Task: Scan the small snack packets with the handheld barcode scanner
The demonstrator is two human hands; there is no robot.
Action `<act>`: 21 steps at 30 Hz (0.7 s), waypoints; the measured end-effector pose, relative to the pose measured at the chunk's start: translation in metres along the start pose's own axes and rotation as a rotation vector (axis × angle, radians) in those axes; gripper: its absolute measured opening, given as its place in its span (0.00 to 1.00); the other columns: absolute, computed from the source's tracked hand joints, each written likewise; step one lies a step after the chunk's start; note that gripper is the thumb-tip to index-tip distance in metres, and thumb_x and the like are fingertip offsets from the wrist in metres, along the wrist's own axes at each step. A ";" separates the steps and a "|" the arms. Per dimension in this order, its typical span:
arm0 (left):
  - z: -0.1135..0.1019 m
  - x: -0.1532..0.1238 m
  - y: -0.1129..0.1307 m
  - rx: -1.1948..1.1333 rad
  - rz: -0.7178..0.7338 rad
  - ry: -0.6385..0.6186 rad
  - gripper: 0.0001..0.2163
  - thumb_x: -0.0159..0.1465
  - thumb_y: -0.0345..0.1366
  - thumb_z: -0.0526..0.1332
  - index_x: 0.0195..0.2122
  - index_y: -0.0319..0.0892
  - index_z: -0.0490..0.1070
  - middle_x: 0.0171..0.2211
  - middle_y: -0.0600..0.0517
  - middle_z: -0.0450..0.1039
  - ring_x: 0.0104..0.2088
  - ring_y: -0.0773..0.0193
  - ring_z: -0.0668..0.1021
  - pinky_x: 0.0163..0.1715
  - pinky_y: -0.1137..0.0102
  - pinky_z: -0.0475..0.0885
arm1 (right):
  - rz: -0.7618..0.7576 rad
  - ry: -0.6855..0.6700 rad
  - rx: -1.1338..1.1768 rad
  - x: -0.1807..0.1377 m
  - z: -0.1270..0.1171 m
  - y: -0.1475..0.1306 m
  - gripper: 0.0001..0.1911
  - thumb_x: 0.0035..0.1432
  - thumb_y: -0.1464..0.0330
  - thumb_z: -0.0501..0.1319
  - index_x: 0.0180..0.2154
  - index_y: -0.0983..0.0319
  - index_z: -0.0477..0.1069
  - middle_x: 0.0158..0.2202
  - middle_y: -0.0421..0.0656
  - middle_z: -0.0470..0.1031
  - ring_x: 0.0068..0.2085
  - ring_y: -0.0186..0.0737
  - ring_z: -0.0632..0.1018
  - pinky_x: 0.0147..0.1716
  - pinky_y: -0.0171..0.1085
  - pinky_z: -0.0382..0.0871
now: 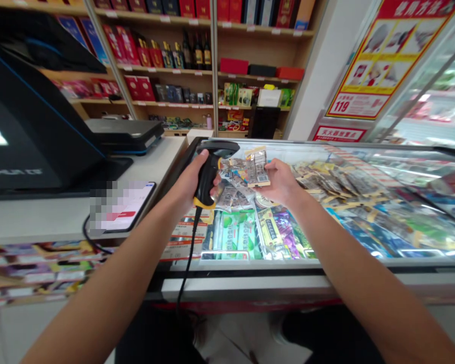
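Note:
My left hand [189, 179] is wrapped round the handle of a black and yellow barcode scanner [211, 164], whose head points to the right. Its black cable [187, 258] hangs down toward the floor. My right hand [278, 181] holds up a small flat packet [257, 167] with a printed label, right in front of the scanner head. Both hands hover above the glass lid of a chest freezer [273, 263] filled with wrapped ice creams.
A counter [41, 217] on the left carries a black till screen [30, 131], a phone [123, 206] and a flat black device [125, 132]. Wooden shelves [212, 71] with bottles and red boxes stand behind. A red poster [382, 55] hangs at the right.

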State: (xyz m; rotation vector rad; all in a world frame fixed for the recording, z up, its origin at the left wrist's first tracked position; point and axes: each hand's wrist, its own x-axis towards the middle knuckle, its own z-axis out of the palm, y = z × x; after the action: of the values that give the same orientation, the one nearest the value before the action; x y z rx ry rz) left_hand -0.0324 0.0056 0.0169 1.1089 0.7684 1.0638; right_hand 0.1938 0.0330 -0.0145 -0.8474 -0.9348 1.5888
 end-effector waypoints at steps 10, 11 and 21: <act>0.003 -0.001 -0.015 0.086 -0.093 -0.258 0.24 0.65 0.60 0.59 0.29 0.41 0.69 0.18 0.52 0.67 0.13 0.69 0.68 0.12 0.75 0.58 | -0.039 0.108 -0.053 0.005 0.000 0.000 0.13 0.43 0.64 0.55 0.34 0.57 0.68 0.31 0.44 0.76 0.36 0.47 0.78 0.41 0.46 0.74; 0.003 0.000 -0.016 0.075 -0.105 -0.279 0.23 0.65 0.60 0.59 0.30 0.42 0.70 0.18 0.52 0.67 0.13 0.69 0.68 0.12 0.75 0.59 | -0.048 0.113 -0.035 0.006 -0.002 -0.001 0.12 0.43 0.65 0.55 0.34 0.57 0.68 0.30 0.43 0.76 0.36 0.47 0.78 0.41 0.46 0.74; 0.005 -0.002 -0.016 0.039 -0.125 -0.361 0.21 0.65 0.57 0.60 0.34 0.41 0.72 0.18 0.53 0.66 0.13 0.70 0.66 0.12 0.75 0.58 | -0.087 0.184 -0.044 0.010 -0.003 -0.003 0.10 0.44 0.64 0.56 0.33 0.56 0.65 0.30 0.44 0.74 0.37 0.49 0.78 0.41 0.48 0.75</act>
State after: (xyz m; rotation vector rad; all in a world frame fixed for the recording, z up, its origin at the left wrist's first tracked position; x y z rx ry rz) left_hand -0.0234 0.0010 0.0029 1.2265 0.5629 0.7190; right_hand 0.1960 0.0440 -0.0141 -0.9537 -0.8660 1.3950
